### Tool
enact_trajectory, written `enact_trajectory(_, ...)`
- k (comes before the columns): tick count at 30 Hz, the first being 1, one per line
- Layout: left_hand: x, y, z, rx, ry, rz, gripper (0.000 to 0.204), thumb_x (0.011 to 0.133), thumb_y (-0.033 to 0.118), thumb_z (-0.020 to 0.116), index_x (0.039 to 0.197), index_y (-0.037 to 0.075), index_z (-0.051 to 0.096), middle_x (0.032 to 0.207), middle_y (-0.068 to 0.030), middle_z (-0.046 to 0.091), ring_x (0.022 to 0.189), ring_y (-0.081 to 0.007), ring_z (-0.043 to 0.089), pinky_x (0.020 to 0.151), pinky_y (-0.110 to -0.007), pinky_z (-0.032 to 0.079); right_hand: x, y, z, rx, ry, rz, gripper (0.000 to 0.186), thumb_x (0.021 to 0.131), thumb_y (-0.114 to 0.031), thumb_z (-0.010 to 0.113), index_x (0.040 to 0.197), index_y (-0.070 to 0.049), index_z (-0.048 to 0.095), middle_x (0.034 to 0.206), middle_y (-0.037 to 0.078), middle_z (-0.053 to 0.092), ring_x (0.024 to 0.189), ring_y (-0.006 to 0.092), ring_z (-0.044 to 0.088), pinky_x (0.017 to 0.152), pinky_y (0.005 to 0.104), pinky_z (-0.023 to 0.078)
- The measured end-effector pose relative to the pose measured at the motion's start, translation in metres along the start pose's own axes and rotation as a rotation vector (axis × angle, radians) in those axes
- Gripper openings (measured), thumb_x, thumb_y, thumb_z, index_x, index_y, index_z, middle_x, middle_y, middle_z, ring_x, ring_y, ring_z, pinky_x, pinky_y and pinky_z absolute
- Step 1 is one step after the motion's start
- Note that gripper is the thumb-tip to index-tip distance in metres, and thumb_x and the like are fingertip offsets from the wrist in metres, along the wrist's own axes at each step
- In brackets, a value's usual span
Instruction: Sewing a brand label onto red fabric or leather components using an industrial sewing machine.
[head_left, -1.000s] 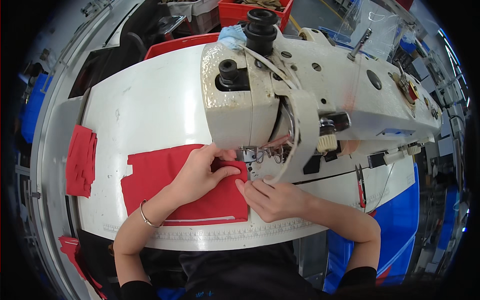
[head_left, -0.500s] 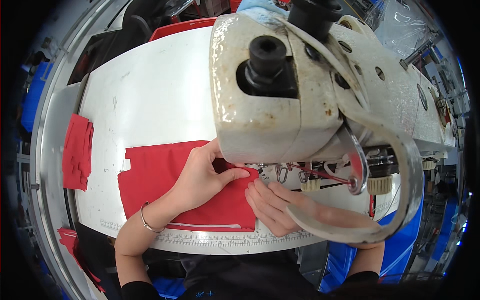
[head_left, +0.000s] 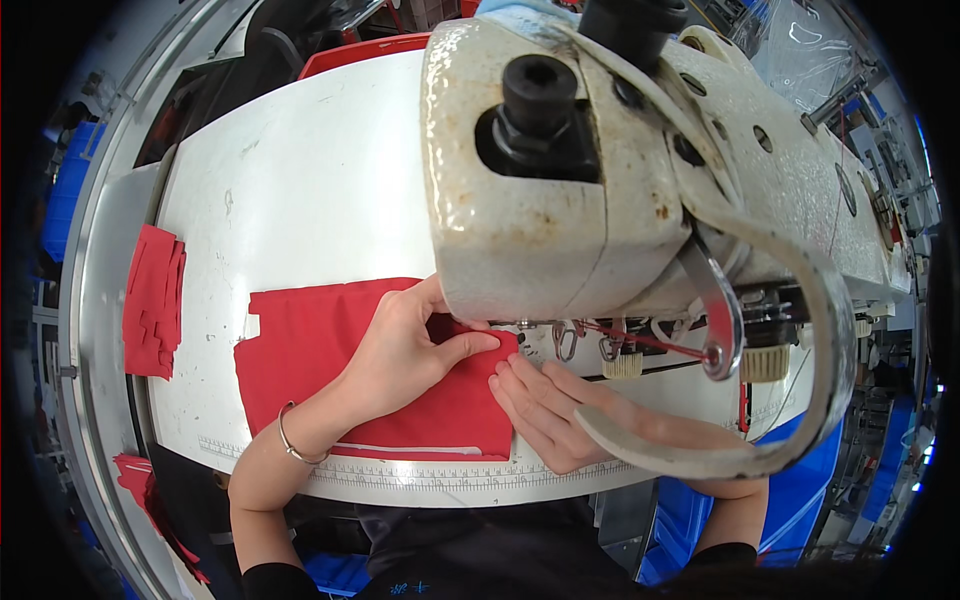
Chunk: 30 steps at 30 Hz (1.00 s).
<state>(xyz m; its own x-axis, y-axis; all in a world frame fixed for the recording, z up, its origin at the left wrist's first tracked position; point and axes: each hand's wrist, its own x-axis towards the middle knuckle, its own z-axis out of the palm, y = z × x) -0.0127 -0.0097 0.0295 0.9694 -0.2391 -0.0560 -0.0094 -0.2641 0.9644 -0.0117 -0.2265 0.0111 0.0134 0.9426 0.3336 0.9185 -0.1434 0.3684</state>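
Head view: your left hand (head_left: 405,335) pinches the red fabric panel (head_left: 300,345) beside the sewing-machine head (head_left: 520,240); your right hand (head_left: 555,415) bunches its fingers at the edge, grip unclear. Uneven pulling could skew it; straying fingertips could get caught.

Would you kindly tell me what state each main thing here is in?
Red cloth: mostly flat, notched at left edge.
Left hand: thumb on cloth, fingertips partly hidden.
Right hand: fingers at cloth's right edge.
Red pieces: stacked unevenly.
Red thread: strung to metal lever.
Sewing machine: stained; running or stopped, can't tell.
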Motion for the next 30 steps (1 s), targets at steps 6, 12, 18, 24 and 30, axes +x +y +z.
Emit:
enact_trajectory(6,0.0,-0.01,0.003,-0.078,0.02,0.011,0.025,0.076,0.0,0.072,0.098,-0.002,0.06,0.084,-0.0115,0.068,0.08,-0.0186,0.065,0.075,-0.029,0.05,-0.001,-0.002,0.001,-0.02,0.005,0.003,0.039,0.068,-0.014,0.054,0.1,0.004,0.066,0.102,0.017,0.066,0.102,0.028,0.062,0.077,0.0299,0.048)
enact_trajectory(12,-0.006,-0.032,0.016,0.118,0.076,0.077,0.022,0.074,-0.001,0.071,0.094,-0.001,0.061,0.092,-0.0137,0.064,0.087,-0.0253,0.059,0.073,-0.032,0.049,0.005,0.002,-0.004,0.03,-0.097,0.01,0.04,0.066,-0.012,0.054,0.1,0.005,0.065,0.104,0.019,0.064,0.105,0.0305,0.062,0.072,0.0275,0.048)
enact_trajectory(18,-0.014,-0.029,0.011,0.752,-0.006,0.662,0.033,0.063,0.002,0.064,0.095,-0.003,0.064,0.103,-0.0139,0.061,0.093,-0.0273,0.057,0.074,-0.035,0.05,0.001,-0.002,-0.004,0.01,-0.116,0.029,0.044,0.066,-0.013,0.054,0.104,0.007,0.063,0.107,0.021,0.063,0.107,0.0331,0.06,0.073,0.0276,0.049)
enact_trajectory(24,-0.008,-0.029,0.006,0.805,-0.029,0.627,0.025,0.072,0.003,0.066,0.096,-0.002,0.066,0.093,-0.0124,0.062,0.084,-0.0275,0.06,0.07,-0.036,0.051,0.0,0.004,0.007,0.012,-0.116,0.122,0.043,0.068,-0.012,0.056,0.107,0.005,0.063,0.101,0.018,0.064,0.095,0.0276,0.063,0.078,0.0318,0.051)
enact_trajectory(30,0.002,-0.025,0.0,0.735,-0.039,0.594,0.018,0.074,0.003,0.066,0.092,0.006,0.067,0.087,-0.0099,0.062,0.08,-0.0275,0.061,0.07,-0.038,0.05,0.004,0.019,0.003,0.12,0.027,0.207,0.042,0.072,-0.011,0.054,0.109,0.006,0.061,0.091,0.015,0.064,0.083,0.0221,0.064,0.078,0.033,0.052)
